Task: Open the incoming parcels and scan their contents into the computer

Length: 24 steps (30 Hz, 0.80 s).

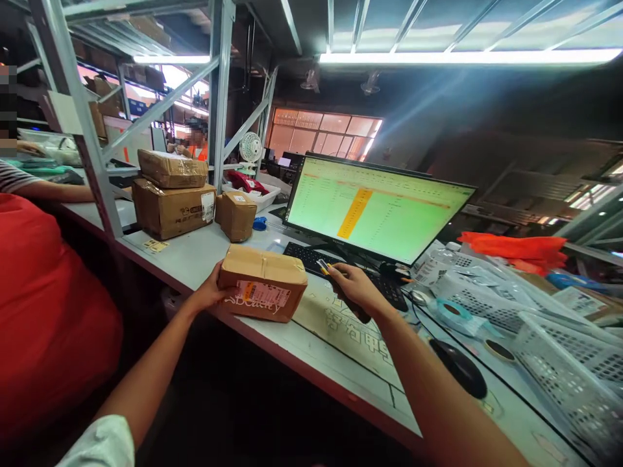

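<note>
Along the near edge of a pale worktop (189,266), a brown cardboard box (263,285) sits with a printed label (263,293) on the side facing the wearer. The person's left hand (210,290) is at the box's left end, its grip bent snugly around that corner. To the right, the right hand (355,288) hangs just in front of a black keyboard (304,255), apart from the box; its grip is curled closed around a dark-handled cutter (323,266) with yellow parts, tip pointing left. Behind the hands stands a monitor (374,207) showing a greenish spreadsheet with one orange column. Farther left are a smaller carton (238,217) and two stacked boxes (172,211). At right lie a black mouse (457,368) and white perforated baskets (559,370).
</note>
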Tool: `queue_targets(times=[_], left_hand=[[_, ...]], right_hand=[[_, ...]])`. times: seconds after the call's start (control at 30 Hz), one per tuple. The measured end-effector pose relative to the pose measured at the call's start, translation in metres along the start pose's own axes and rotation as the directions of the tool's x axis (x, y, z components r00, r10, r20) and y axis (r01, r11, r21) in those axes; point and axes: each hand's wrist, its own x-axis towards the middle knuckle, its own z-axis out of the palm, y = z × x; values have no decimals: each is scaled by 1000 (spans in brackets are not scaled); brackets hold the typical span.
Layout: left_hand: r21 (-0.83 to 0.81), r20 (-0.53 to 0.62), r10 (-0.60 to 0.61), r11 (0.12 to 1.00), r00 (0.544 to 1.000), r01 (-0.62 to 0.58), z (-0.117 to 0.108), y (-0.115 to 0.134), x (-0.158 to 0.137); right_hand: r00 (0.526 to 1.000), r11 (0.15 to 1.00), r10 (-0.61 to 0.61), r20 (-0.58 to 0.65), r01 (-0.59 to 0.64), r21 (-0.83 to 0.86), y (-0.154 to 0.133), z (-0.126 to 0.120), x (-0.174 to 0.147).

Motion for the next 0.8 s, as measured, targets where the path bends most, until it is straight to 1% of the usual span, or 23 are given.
queue_targets(times=[0.07, 0.1, 0.17, 0.23, 0.37, 0.43, 0.5, 0.57, 0.63, 0.7, 0.8], left_hand=[[18, 78, -29, 999, 997, 28, 1, 0, 5], [21, 97, -45, 999, 994, 43, 1, 0, 7], [31, 122, -73, 997, 990, 70, 0, 1, 9], [37, 137, -82, 996, 987, 77, 0, 2, 9], [55, 124, -81, 996, 989, 74, 1, 3, 8], [65, 109, -80, 995, 991, 74, 2, 4, 7], [83, 102, -81, 994, 991, 73, 3, 6, 7], [110, 109, -90, 991, 990, 78, 4, 10, 7], [129, 112, -96, 988, 989, 82, 5, 15, 7], [134, 110, -97, 988, 989, 82, 5, 17, 7], [112, 124, -118, 988, 985, 105, 5, 15, 7]], right_hand=[[1000, 993, 11, 3, -11, -117, -5, 14, 12], [1000, 990, 7, 17, -4, -140, -8, 20, 17], [999, 992, -14, 49, 20, -122, -12, 30, 21], [998, 997, -32, 58, 36, -64, -16, 34, 19], [997, 999, -30, 65, 29, 13, -21, 30, -3], [994, 999, -36, 99, 34, 25, -24, 26, -16], [995, 999, -38, 95, 37, 18, -27, 21, -25], [999, 1000, -17, 43, 17, -14, -29, 17, -27], [1000, 998, 28, 3, -27, -50, -28, 16, -22], [998, 996, 52, 19, -50, -71, -27, 16, -16], [998, 997, 32, 57, -28, -73, -26, 20, -12]])
